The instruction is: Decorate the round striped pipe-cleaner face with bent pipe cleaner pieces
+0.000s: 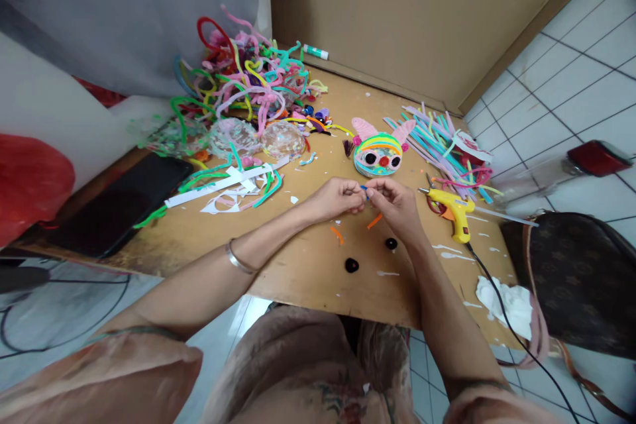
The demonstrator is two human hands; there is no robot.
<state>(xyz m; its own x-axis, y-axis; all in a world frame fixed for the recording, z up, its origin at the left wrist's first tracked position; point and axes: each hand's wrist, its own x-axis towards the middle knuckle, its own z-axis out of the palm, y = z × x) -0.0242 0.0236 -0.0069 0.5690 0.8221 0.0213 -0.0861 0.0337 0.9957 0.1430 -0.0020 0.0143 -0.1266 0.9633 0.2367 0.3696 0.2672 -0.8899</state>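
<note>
My left hand (342, 197) and my right hand (391, 202) meet over the middle of the table, fingertips pinched around a small blue piece (365, 189). Its kind is too small to make out, and fingers cover most of it. Just beyond them sits a decorated round animal face (379, 158) with pink ears, black eyes and a red nose. An orange pipe cleaner piece (374, 221) lies under my right hand, and another orange scrap (337, 234) is nearby. Closer to me rest two black round pieces (352, 265).
A yellow glue gun (454, 211) lies at the right, its cord running off the front. Pipe cleaners are heaped at the back left (253, 79) and bundled at the right (442, 142). A black phone (124, 202), a brown bag (576, 285) and a glue stick (316, 52) are around.
</note>
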